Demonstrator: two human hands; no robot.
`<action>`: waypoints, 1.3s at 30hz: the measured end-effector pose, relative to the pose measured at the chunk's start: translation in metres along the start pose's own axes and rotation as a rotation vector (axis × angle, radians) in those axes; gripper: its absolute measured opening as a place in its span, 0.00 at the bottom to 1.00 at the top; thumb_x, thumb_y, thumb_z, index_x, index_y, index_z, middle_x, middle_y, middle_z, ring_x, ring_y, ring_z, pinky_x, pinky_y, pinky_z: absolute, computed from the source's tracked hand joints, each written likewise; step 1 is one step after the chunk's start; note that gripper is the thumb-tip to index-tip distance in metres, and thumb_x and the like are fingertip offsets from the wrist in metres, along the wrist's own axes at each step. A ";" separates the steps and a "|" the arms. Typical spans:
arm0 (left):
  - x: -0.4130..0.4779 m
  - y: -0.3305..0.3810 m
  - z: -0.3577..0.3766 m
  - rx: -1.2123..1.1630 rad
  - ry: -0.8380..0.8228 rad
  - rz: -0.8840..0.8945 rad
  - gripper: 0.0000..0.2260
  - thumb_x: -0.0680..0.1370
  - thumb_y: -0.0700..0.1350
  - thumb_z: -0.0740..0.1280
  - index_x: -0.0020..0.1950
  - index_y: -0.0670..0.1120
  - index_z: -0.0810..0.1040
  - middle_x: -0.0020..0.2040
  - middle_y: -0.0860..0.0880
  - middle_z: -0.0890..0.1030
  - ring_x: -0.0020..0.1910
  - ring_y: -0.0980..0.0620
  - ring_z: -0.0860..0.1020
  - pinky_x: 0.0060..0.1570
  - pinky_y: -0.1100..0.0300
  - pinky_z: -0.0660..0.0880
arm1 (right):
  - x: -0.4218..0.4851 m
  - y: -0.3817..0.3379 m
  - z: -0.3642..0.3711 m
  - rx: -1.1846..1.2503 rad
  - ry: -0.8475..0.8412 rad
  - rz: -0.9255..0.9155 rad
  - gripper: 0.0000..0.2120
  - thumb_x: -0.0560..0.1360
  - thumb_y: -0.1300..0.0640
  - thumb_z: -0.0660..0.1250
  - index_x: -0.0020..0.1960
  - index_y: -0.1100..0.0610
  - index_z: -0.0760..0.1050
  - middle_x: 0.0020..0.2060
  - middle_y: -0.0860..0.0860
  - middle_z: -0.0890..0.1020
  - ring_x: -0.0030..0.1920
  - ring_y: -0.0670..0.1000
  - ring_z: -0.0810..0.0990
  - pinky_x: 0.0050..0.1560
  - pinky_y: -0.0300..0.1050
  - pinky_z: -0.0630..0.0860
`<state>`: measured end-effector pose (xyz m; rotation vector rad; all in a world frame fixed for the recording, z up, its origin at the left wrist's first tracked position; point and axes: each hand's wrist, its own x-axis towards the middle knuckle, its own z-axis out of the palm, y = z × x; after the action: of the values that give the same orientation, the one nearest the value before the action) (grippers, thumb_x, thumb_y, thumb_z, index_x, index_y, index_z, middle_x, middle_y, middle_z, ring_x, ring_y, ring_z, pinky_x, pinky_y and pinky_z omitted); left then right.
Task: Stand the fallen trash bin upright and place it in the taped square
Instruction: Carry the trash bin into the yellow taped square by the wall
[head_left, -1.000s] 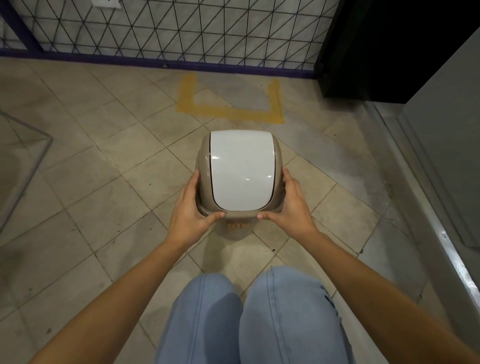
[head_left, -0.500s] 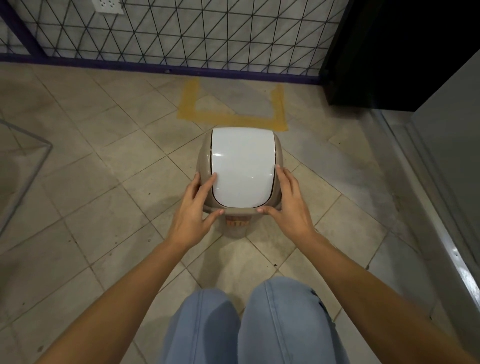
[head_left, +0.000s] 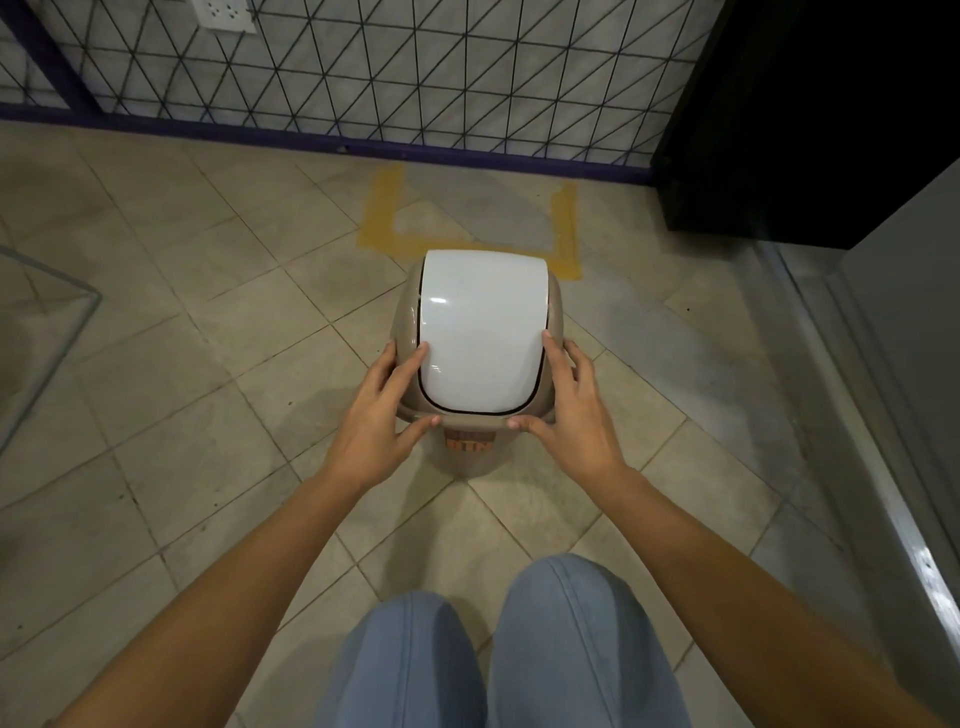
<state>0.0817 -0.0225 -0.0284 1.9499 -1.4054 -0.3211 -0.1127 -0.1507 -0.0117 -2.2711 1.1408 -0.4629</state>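
We look down on a tiled floor (head_left: 156, 332), and we take the trash bin (head_left: 480, 441) as our landmark. Beyond the bin, a wire grid fence (head_left: 363, 67) with a purple base rail crosses the top of the view, and a dark cabinet (head_left: 810, 114) stands beyond it and to its right. Our knees in blue jeans (head_left: 519, 654) lie nearer to us than the bin.

The bin stands upright on the tiles, taupe-bodied, with a white swing lid (head_left: 480, 332) facing up at us. The yellow taped square (head_left: 382, 228) lies just beyond it; the bin's far edge overlaps the square's near strip in our view, while most of the bin sits on the near side of the tape.

Our left hand (head_left: 374, 415) is spread wide against the bin's left shoulder, its fingers along the lid's edge and its thumb on the near rim. Our right hand (head_left: 576, 410) mirrors it on the right side. The bin sits between both palms, held at its top, its body below our grip. An orange label (head_left: 469, 445) shows under the near rim, between our thumbs.
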 end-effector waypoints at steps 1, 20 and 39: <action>0.008 0.001 0.001 -0.009 0.002 -0.011 0.36 0.73 0.47 0.71 0.75 0.56 0.55 0.76 0.42 0.56 0.74 0.45 0.57 0.68 0.50 0.62 | 0.009 0.002 -0.002 0.003 -0.006 0.004 0.50 0.66 0.50 0.76 0.77 0.46 0.47 0.76 0.57 0.53 0.74 0.59 0.59 0.65 0.59 0.71; 0.061 -0.013 -0.005 0.007 -0.029 -0.031 0.36 0.71 0.46 0.72 0.74 0.57 0.57 0.75 0.41 0.59 0.73 0.43 0.61 0.66 0.50 0.65 | 0.058 -0.006 0.000 0.025 0.002 0.036 0.49 0.67 0.57 0.76 0.77 0.49 0.48 0.75 0.58 0.54 0.75 0.58 0.57 0.69 0.58 0.67; 0.113 -0.028 -0.003 -0.045 -0.008 0.038 0.35 0.71 0.44 0.73 0.73 0.55 0.61 0.71 0.43 0.64 0.68 0.44 0.67 0.63 0.47 0.71 | 0.117 -0.008 -0.005 0.107 0.015 0.148 0.56 0.60 0.61 0.79 0.76 0.46 0.47 0.70 0.56 0.62 0.71 0.56 0.63 0.69 0.57 0.66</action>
<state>0.1469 -0.1184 -0.0231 1.8854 -1.4270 -0.3399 -0.0425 -0.2434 0.0040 -2.0778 1.2513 -0.4712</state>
